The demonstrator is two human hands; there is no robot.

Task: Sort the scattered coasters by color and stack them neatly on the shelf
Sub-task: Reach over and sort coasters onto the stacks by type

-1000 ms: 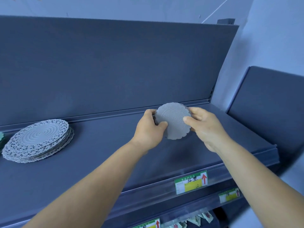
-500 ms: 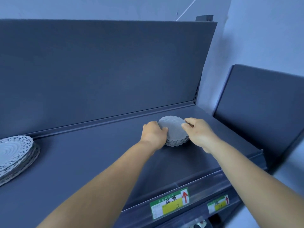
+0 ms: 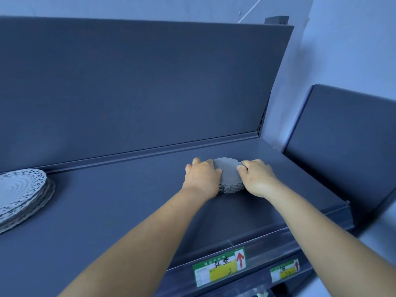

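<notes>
Since a second ago you've brought the grey scalloped coaster stack point(image 3: 228, 177) down from mid-air onto the shelf point(image 3: 120, 202), right of centre. It lies flat, faces up; round, so no long axis. Your left hand point(image 3: 202, 179) and right hand point(image 3: 256, 179) curl round its sides. Lacy placemat stack point(image 3: 20, 194) sits far left.
</notes>
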